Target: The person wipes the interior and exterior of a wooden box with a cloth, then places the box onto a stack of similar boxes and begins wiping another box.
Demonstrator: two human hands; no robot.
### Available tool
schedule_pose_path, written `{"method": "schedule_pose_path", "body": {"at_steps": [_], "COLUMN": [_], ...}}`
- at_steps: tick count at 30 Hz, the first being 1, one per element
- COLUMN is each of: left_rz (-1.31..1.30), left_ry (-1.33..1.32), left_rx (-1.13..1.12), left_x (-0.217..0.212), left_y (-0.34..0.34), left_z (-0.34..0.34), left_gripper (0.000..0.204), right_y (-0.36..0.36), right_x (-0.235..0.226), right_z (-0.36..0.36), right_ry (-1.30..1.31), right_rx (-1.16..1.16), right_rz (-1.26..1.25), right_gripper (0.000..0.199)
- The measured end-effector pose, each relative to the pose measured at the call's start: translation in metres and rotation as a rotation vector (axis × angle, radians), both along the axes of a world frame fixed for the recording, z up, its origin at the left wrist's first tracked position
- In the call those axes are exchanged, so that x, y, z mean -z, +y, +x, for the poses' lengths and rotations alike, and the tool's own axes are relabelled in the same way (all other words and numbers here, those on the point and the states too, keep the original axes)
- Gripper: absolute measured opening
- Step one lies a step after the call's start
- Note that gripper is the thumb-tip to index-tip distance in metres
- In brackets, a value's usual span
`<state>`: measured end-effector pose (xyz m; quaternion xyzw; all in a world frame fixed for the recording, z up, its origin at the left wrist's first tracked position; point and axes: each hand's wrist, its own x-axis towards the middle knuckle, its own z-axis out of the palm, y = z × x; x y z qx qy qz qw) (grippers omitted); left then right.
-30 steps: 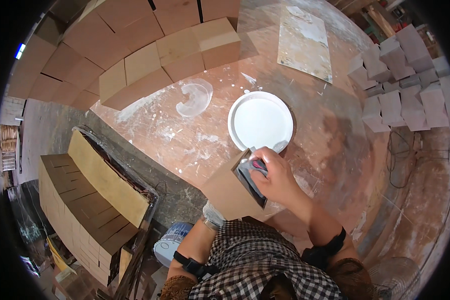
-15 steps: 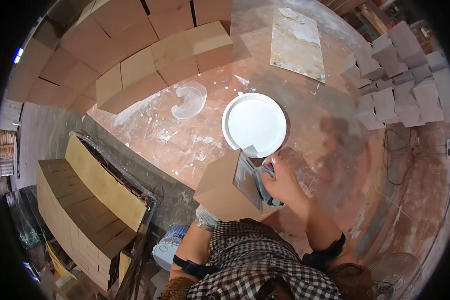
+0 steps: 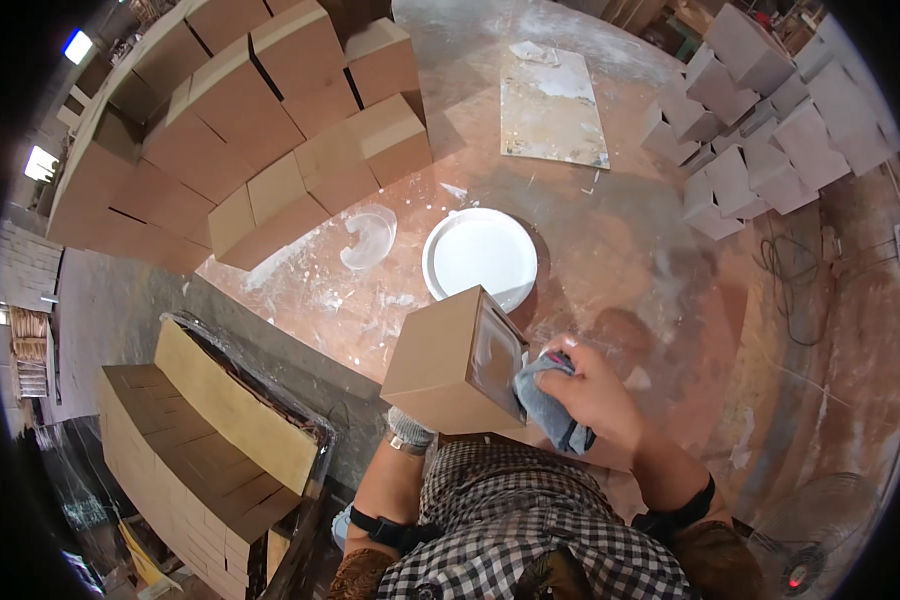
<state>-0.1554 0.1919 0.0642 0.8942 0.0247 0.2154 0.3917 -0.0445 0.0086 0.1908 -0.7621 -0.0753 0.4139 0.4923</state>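
Observation:
In front of my body is a brown cardboard-coloured box (image 3: pixel 433 365), with white wet-looking smears on its right-hand face. My left hand (image 3: pixel 408 426), in a grey knitted glove, supports the box from its lower left; most of its fingers are hidden behind the box. My bare right hand (image 3: pixel 595 388) grips a bunched blue-grey cloth (image 3: pixel 552 408) just to the right of the smeared face. The cloth's left edge lies close to the box's edge; whether they touch I cannot tell. Beyond the box sits a round white tray (image 3: pixel 478 252).
Brown boxes (image 3: pixel 230 120) are stacked at the far left, and pale ones (image 3: pixel 770 150) at the far right. A stained board (image 3: pixel 553 110) lies beyond the tray. Left of me stands a row of brown boxes (image 3: pixel 175 450) beside a yellowish panel (image 3: pixel 230 400). A fan (image 3: pixel 815 520) is at lower right.
My right hand has drawn the cloth back, down and to the right from the box's smeared face, exposing more of it. The whole view has shifted a little. My left hand still supports the box.

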Motion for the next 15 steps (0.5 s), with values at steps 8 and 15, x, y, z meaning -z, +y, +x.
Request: {"method": "schedule_pose_path", "body": {"at_steps": [8, 15], "left_rz": [0.202, 0.022], "left_ry": [-0.045, -0.045], "left_rx": [0.051, -0.005], "left_x": [-0.063, -0.086], "left_y": [-0.026, -0.026], "left_z": [0.017, 0.012], "left_gripper": [0.044, 0.045], "right_y": [0.004, -0.014], "right_x": [-0.04, -0.078], "right_z": [0.013, 0.001], "right_ry": [-0.576, -0.94], "right_rx": [0.183, 0.123], "right_rz": [0.218, 0.328], "right_gripper": [0.021, 0.021]}}
